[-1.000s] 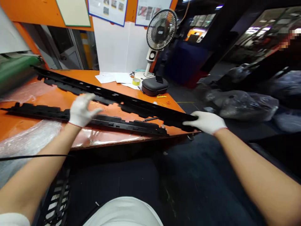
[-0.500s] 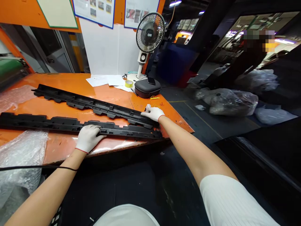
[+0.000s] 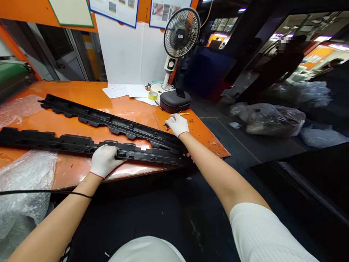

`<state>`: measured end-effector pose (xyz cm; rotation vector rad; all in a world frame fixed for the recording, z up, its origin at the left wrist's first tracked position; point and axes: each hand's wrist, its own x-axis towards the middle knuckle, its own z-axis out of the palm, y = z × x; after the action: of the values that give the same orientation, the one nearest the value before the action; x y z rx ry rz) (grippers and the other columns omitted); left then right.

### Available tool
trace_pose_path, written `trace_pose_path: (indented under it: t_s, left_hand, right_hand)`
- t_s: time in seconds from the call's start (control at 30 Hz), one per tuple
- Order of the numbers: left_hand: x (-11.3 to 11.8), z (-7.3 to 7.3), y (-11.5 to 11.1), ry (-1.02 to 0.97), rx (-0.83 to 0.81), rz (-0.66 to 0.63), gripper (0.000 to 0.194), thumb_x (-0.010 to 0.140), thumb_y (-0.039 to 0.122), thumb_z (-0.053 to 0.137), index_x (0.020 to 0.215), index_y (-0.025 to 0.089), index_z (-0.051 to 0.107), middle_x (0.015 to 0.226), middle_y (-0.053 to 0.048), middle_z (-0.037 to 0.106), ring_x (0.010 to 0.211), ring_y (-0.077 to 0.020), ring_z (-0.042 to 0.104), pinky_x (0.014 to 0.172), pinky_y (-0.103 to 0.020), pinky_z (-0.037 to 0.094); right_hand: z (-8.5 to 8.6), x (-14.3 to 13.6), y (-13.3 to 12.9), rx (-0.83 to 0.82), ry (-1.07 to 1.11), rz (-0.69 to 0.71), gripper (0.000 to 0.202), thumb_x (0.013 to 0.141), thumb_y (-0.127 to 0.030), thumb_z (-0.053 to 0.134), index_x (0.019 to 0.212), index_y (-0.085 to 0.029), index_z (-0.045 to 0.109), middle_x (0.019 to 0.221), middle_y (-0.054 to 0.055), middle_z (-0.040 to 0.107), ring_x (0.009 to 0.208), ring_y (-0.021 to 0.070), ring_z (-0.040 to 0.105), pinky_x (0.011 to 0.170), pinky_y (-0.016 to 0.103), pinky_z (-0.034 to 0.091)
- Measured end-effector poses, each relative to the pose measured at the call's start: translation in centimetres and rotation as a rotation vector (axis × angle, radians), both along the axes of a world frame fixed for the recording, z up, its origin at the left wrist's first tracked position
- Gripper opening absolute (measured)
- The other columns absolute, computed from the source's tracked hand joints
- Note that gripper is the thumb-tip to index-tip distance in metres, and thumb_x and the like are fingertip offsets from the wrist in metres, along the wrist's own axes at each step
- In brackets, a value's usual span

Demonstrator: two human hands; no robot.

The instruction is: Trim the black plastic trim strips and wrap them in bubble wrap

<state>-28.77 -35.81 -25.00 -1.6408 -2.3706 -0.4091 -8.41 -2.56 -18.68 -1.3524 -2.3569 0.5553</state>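
Note:
Two long black plastic trim strips with notched edges lie on the orange table (image 3: 89,89). My left hand (image 3: 104,160), in a white glove, grips the near strip (image 3: 73,143) around its middle, with the thumb along its front edge. Beyond it the far strip (image 3: 109,122) runs at a slant, and the right ends of the two come together. My right hand (image 3: 178,124), gloved too, is closed just past the far strip's right part. A small dark clip-like piece (image 3: 166,126) shows at its fingertips; its exact shape is hard to make out.
A white desk fan (image 3: 170,64), a black zip case (image 3: 174,102) with a phone on top, yellow tape (image 3: 153,95) and papers (image 3: 117,91) stand at the back. Bubble wrap (image 3: 32,171) hangs over the left front edge. Bagged goods (image 3: 272,118) and a person (image 3: 275,69) are at right.
My right hand has lifted off the far strip's right end and moved slightly away from me, the small dark piece now showing at its fingertips. My left hand stays on the near strip.

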Motion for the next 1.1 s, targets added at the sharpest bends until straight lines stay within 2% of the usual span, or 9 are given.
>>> trace_pose_path:
  t_s: [0.13,0.3,0.47,0.53,0.63,0.77,0.9,1.0,1.1]
  left_hand:
    - [0.2,0.0,-0.2,-0.022,-0.048,0.054,0.063,0.084,0.084,0.068,0.072,0.022,0.063,0.085,-0.014,0.075,0.085,-0.0347,0.072,0.068,-0.039,0.045]
    - [-0.1,-0.3,-0.3,-0.012,-0.078,0.064,0.067,0.082,0.088,0.067,0.073,0.022,0.062,0.087,-0.015,0.076,0.086,-0.0347,0.073,0.067,-0.038,0.044]
    - [-0.2,-0.3,-0.3,-0.018,-0.082,0.064,0.068,0.080,0.089,0.069,0.078,0.022,0.065,0.089,-0.015,0.076,0.088,-0.0360,0.074,0.069,-0.038,0.046]
    - [-0.2,-0.3,-0.2,-0.016,-0.084,0.075,0.067,0.079,0.089,0.070,0.077,0.023,0.064,0.089,-0.014,0.076,0.088,-0.0355,0.074,0.069,-0.038,0.046]
    - [-0.2,-0.5,-0.2,-0.017,-0.079,0.089,0.067,0.076,0.089,0.073,0.073,0.023,0.060,0.088,-0.012,0.075,0.088,-0.0351,0.074,0.069,-0.038,0.045]
    - [-0.3,-0.8,-0.2,-0.037,-0.066,0.079,0.066,0.076,0.088,0.074,0.073,0.023,0.060,0.086,-0.013,0.074,0.087,-0.0355,0.074,0.069,-0.039,0.044]
    - [-0.3,-0.9,-0.1,-0.042,-0.064,0.076,0.066,0.076,0.088,0.074,0.074,0.023,0.061,0.086,-0.012,0.074,0.086,-0.0354,0.073,0.070,-0.039,0.044]
    - [-0.3,-0.9,-0.1,-0.039,-0.081,0.085,0.066,0.075,0.088,0.075,0.073,0.024,0.060,0.086,-0.012,0.074,0.087,-0.0351,0.073,0.071,-0.039,0.044]
    - [-0.3,-0.9,0.0,-0.032,-0.094,0.092,0.065,0.075,0.086,0.076,0.073,0.024,0.060,0.087,-0.011,0.074,0.088,-0.0351,0.073,0.071,-0.038,0.044]
  right_hand:
    - [0.4,0.1,-3.7,-0.059,-0.107,0.295,0.034,0.098,-0.042,0.070,0.123,-0.021,0.079,0.124,0.006,0.081,0.116,0.0236,0.073,0.101,0.028,0.053]
    - [-0.9,0.2,-7.1,-0.021,-0.301,0.361,0.032,0.108,-0.041,0.061,0.126,-0.017,0.073,0.127,0.014,0.079,0.119,0.0258,0.073,0.101,0.030,0.052]
    - [-1.3,1.2,-7.8,0.081,-0.418,0.437,0.041,0.117,-0.042,0.037,0.138,-0.019,0.064,0.135,0.016,0.076,0.119,0.0305,0.074,0.100,0.039,0.055]
    - [-1.2,1.7,-7.6,0.085,-0.414,0.473,0.044,0.118,-0.041,0.034,0.146,-0.020,0.060,0.139,0.016,0.074,0.117,0.0304,0.075,0.099,0.039,0.056]
    - [-0.8,2.5,-7.7,0.140,-0.353,0.511,0.044,0.116,-0.036,0.040,0.153,-0.019,0.056,0.139,0.017,0.073,0.116,0.0308,0.074,0.099,0.040,0.056]
    - [-0.9,4.6,-8.8,0.295,-0.135,0.657,0.045,0.110,-0.024,0.049,0.155,-0.018,0.053,0.132,0.014,0.077,0.119,0.0290,0.071,0.104,0.040,0.055]
    - [-3.0,7.2,-9.9,0.404,-0.160,0.933,0.043,0.110,-0.021,0.053,0.153,-0.020,0.056,0.115,0.013,0.078,0.104,0.0270,0.071,0.098,0.041,0.057]
    - [-4.8,8.0,-9.9,0.413,-0.158,0.978,0.047,0.112,-0.020,0.050,0.159,-0.021,0.054,0.120,0.015,0.076,0.102,0.0260,0.070,0.096,0.042,0.058]
    - [-5.6,7.9,-9.7,0.340,-0.079,0.952,0.050,0.113,-0.022,0.048,0.163,-0.024,0.051,0.130,0.015,0.073,0.109,0.0265,0.069,0.101,0.045,0.059]
